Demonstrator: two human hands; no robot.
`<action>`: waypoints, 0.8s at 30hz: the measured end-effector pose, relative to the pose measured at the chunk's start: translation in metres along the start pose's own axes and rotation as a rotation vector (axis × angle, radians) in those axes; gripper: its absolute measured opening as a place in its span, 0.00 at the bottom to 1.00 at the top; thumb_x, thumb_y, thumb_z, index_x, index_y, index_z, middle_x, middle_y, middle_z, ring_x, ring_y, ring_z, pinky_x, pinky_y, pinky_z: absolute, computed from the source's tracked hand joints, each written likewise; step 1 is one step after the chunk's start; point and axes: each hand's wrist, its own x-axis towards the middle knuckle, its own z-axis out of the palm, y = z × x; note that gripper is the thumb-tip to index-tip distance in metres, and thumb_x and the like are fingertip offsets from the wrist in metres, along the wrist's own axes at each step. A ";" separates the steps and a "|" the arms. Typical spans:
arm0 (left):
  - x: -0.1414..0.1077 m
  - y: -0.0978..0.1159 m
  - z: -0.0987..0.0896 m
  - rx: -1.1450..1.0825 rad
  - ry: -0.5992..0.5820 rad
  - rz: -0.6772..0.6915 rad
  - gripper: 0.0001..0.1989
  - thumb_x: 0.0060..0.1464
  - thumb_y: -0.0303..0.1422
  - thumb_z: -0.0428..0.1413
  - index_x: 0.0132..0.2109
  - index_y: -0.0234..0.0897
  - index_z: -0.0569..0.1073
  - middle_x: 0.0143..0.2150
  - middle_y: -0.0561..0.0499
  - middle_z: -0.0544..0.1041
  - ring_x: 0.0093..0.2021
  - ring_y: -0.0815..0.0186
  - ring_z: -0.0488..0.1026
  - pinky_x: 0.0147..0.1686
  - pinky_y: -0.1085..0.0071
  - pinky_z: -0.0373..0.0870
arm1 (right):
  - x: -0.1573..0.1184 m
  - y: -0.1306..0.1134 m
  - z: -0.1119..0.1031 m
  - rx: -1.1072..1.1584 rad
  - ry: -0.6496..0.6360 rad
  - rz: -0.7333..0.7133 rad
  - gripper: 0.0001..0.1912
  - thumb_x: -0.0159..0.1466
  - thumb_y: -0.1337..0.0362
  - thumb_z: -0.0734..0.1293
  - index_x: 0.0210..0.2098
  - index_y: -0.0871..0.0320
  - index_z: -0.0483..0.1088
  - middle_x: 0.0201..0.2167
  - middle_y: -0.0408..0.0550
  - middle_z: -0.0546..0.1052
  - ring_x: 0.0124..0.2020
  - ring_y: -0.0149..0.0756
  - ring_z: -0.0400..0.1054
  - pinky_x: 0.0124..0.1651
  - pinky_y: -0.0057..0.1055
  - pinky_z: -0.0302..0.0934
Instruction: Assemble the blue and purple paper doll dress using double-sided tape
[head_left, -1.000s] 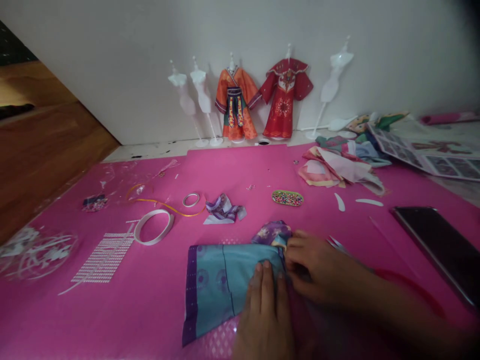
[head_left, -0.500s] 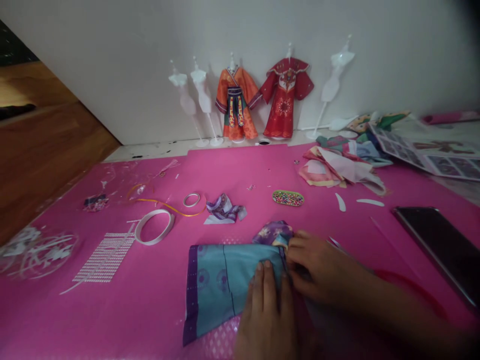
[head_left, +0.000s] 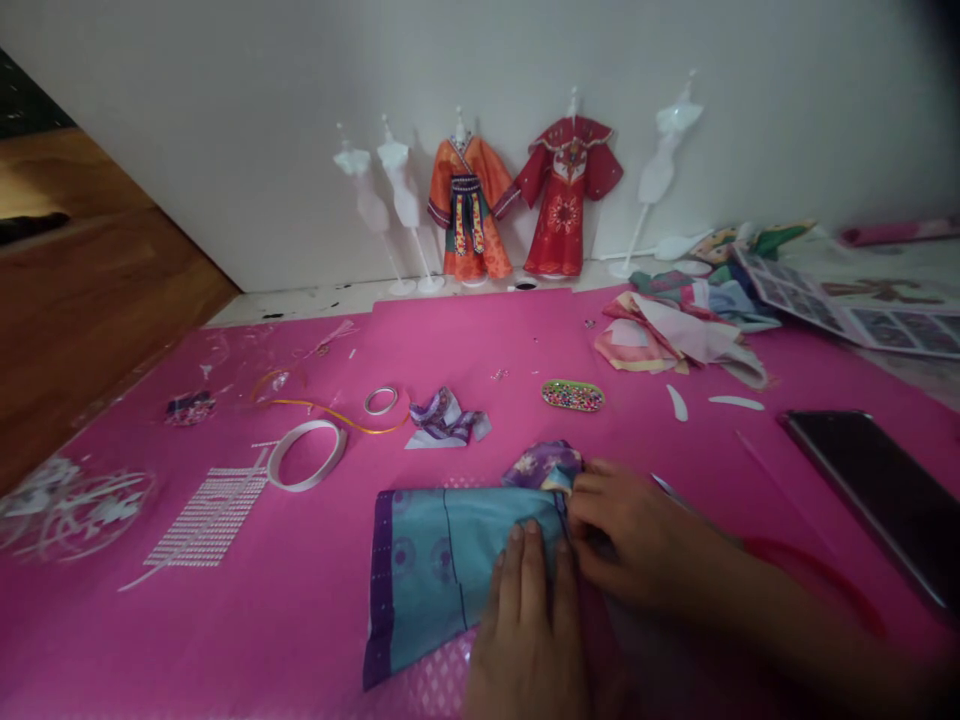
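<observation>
1. Plainly, the right hand [head_left: 626,535] has its fingers curled together at the narrow end of the teal skirt [head_left: 420,560]; whether they clamp on fabric is hidden from view.
2. The left hand [head_left: 529,620] lies palm-down, fingers extended, pressing the skirt near that end.
3. The edge could slip or pucker, I judge, if the right hand tugs while the left presses too lightly; the purple floral cloth [head_left: 541,463], bunched just beyond, might get caught up too.
4. The skirt lies on the pink mat [head_left: 285,640], its long axis running roughly left to right: wide purple-banded hem leftward, narrow end toward the right hand.
5. Farther out are a white ring [head_left: 337,450] and the bead tray [head_left: 572,395].
</observation>
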 end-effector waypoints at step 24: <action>-0.020 -0.012 -0.014 0.202 0.071 0.092 0.27 0.61 0.32 0.51 0.66 0.29 0.61 0.65 0.37 0.67 0.62 0.51 0.67 0.52 0.57 0.74 | 0.000 0.005 0.002 -0.035 -0.024 -0.048 0.08 0.65 0.69 0.64 0.28 0.57 0.64 0.28 0.45 0.70 0.32 0.38 0.60 0.35 0.35 0.50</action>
